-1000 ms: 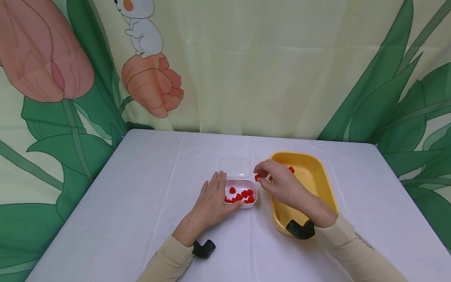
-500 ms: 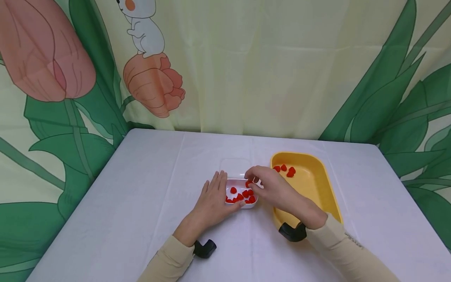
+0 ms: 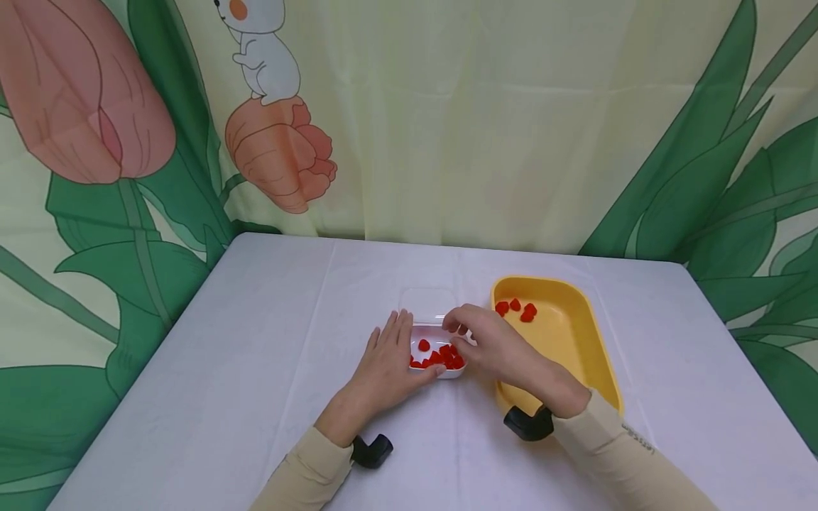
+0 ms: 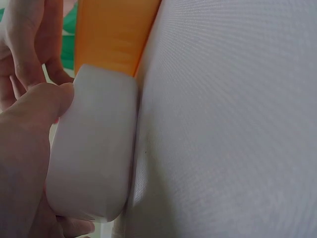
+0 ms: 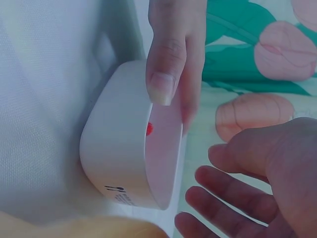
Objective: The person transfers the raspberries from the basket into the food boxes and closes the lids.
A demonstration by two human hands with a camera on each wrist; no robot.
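Note:
A small white box [image 3: 452,374] with a pinkish inside stands on the table, several small red pieces [image 3: 424,345] lying in it. My left hand [image 3: 383,360] rests along its left end with straight fingers, the thumb laid over the near rim. In the left wrist view that thumb touches the top of the smooth box wall [image 4: 96,144]. Over the box's right end hovers my right hand [image 3: 498,343]. The right wrist view shows its fingers [image 5: 225,203] loosely bent with nothing between them, beside the box's opening.
To the right stands a yellow tray [image 3: 603,355] with several red pieces [image 3: 528,312] at its far left corner. A clear lid [image 3: 428,301] lies just behind the box. White cloth covers the table [image 3: 192,397], and a printed curtain [image 3: 511,142] hangs behind.
My right hand has moved left from the tray's edge to over the box, carrying a red piece, and let it go there. The left hand has stayed in place.

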